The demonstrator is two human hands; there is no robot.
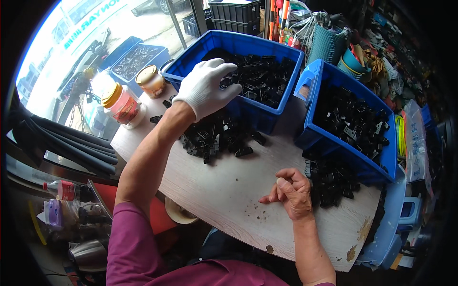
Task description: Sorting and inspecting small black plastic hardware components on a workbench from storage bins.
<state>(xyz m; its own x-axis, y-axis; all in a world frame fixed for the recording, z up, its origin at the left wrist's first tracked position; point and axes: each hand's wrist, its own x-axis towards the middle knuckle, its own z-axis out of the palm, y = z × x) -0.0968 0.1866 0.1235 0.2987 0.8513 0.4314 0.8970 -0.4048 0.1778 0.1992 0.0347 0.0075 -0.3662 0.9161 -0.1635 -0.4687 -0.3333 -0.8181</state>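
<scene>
My left hand (210, 86), in a white glove, hangs over the near left part of a blue bin (272, 110). Its thumb and fingers are spread, with nothing seen between them. Small black plastic parts (267, 71) fill that bin, and a loose heap of black parts (212, 138) lies on the table below my left wrist. Bare and loosely bent, my right hand (292, 195) is above the tabletop with fingers apart and no object visible in it. Just right of it sits a smaller pile of black parts (331, 181).
A second blue bin (353, 143) of black parts stands on the right of the pale table (214, 190). At the left edge are a yellow-lidded jar (124, 107) and a smaller jar (150, 81). A light blue plastic stool (393, 219) is beyond the table's right edge.
</scene>
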